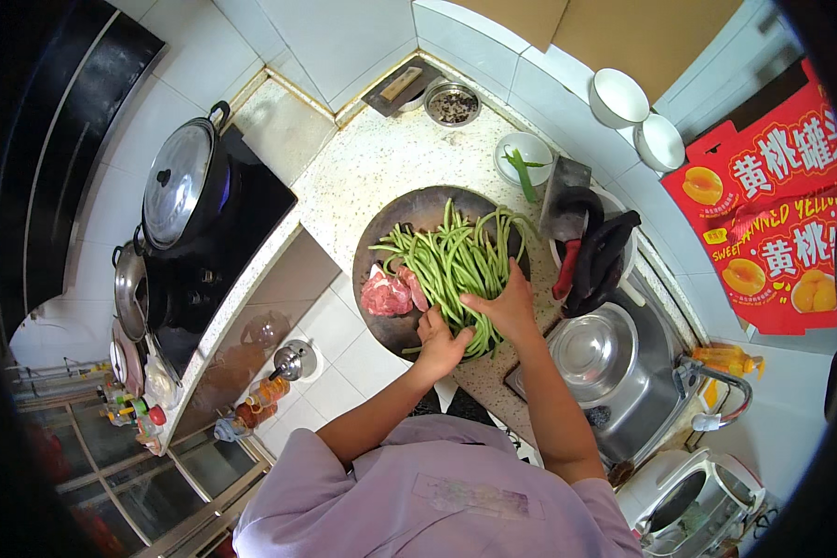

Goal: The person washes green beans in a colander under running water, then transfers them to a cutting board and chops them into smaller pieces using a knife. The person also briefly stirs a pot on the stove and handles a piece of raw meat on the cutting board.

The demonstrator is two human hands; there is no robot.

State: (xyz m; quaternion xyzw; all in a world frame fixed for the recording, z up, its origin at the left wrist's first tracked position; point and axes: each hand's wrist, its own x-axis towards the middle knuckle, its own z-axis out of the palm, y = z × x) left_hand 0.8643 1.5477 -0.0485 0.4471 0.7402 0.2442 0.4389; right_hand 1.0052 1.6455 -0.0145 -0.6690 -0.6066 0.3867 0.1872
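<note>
A big heap of green long beans [460,258] lies across a round dark chopping board [383,216] on the speckled counter. My left hand [443,343] is at the near left side of the heap, its fingers curled against the bean ends. Around the near right side of the beans is my right hand [508,301], thumb and fingers spread on either side of a bundle. Pieces of raw meat [387,294] rest on the left part of the board, beside the beans. Whether either hand bears any of the beans' weight cannot be told.
Right of the board are a cleaver with a red handle [567,270], dark eggplants [600,258] over a white container, and a sink [642,376] holding a metal basin [593,352]. Behind stands a bowl with green peppers [523,157]. A lidded pot [179,183] sits on the stove at left.
</note>
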